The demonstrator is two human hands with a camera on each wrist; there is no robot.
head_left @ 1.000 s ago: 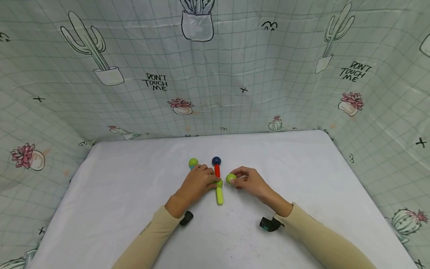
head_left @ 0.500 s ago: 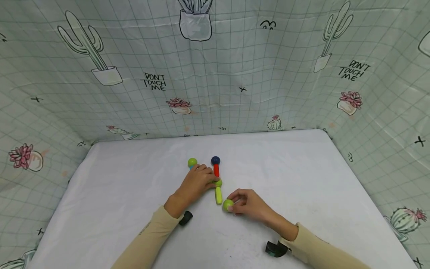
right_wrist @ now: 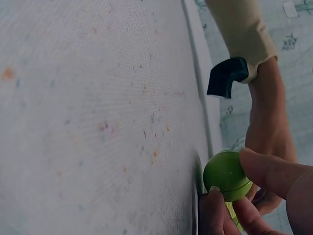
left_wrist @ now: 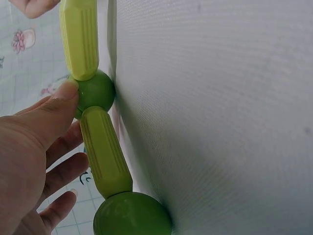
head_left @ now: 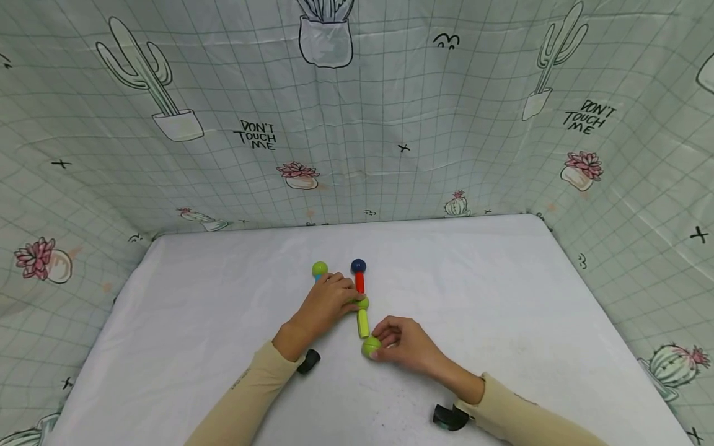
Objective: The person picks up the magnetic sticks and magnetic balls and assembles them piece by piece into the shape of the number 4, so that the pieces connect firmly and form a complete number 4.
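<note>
In the head view my left hand (head_left: 329,300) pinches a green ball (left_wrist: 98,93) between thumb and fingers. Two yellow-green rods meet that ball: one rod (head_left: 363,323) points toward me, the other rod (left_wrist: 105,154) runs to a larger-looking green ball (left_wrist: 132,215) mostly hidden under the hand in the head view. My right hand (head_left: 409,344) grips a separate green ball (head_left: 370,347) with a groove round it, thumb on one side and fingers on the other. It sits at the near end of the first rod; whether they touch I cannot tell.
Beyond the left hand, a red rod (head_left: 359,282) ends in a dark blue ball (head_left: 358,266). Left of it is another green ball (head_left: 320,268) with a bit of blue rod. Black wrist devices (head_left: 450,417) hang by both sleeves. A patterned cloth (head_left: 357,124) rises behind the white table (head_left: 223,260).
My right hand has brought its green ball toward me and then left, from beside the held joint to the rod's near end. The left hand stays in place.
</note>
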